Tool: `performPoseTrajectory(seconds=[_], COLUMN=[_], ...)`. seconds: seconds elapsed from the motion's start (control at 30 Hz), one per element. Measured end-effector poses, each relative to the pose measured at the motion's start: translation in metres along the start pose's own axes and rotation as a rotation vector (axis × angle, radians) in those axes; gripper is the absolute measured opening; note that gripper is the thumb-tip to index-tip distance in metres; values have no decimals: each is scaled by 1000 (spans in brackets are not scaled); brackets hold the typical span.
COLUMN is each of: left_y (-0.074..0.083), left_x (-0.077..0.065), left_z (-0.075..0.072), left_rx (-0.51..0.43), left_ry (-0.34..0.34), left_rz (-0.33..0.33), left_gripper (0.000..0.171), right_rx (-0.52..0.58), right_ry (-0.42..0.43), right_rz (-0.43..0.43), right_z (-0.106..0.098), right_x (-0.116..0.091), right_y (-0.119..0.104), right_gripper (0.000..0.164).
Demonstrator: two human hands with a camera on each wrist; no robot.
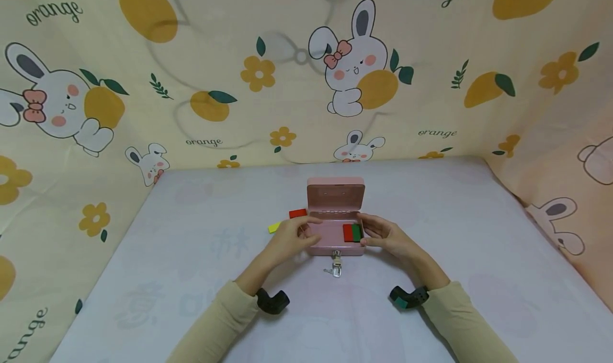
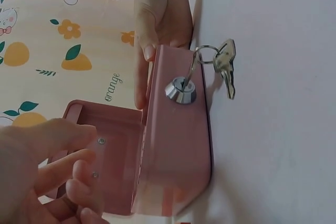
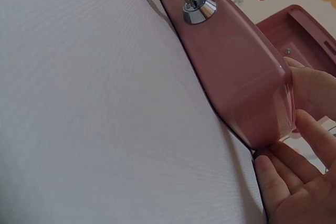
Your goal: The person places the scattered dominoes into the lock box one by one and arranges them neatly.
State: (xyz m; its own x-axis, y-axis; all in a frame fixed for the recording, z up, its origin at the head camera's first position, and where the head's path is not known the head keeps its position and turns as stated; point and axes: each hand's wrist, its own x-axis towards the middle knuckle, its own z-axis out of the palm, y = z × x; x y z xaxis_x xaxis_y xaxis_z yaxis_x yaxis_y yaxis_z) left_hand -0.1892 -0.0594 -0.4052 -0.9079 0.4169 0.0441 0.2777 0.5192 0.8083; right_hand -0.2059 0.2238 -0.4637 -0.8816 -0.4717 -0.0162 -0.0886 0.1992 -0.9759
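Between my left hand and right hand: smooth pink box, rounded corners, lid raised, metal keys in front. Left fingers loosely bent, holding nothing visible; right fingers, near-straight, touch its end. Red block, green block inside by right fingertips; past left fingers, yellow block, second red block, partly hidden.

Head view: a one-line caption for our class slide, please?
Open pink box with a red block and green block inside; right hand touching its side, left hand by the opposite edge.
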Motion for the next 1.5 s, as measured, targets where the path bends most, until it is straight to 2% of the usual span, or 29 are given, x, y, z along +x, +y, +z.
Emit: performPoseTrajectory(seconds=[0.37, 0.77, 1.03, 1.17, 1.5], left_y=[-16, -29, -44, -51, -61], left_x=[-6, -14, -15, -14, -15], left_z=[-5, -9, -13, -17, -27], left_rx=[24, 45, 77, 93, 112], left_ry=[-5, -32, -58, -84, -190], left_rz=[38, -12, -8, -30, 9], left_gripper=[37, 36, 34, 36, 41], right_rx=[-1, 2, 26, 33, 21], right_ry=[-5, 5, 0, -3, 13], right_rz=[-15, 9, 18, 14, 49], right_z=[1, 0, 1, 1, 1], right_x=[0, 0, 0, 0, -2], right_y=[1, 1, 1, 1, 0], right_gripper=[73, 73, 73, 73, 73])
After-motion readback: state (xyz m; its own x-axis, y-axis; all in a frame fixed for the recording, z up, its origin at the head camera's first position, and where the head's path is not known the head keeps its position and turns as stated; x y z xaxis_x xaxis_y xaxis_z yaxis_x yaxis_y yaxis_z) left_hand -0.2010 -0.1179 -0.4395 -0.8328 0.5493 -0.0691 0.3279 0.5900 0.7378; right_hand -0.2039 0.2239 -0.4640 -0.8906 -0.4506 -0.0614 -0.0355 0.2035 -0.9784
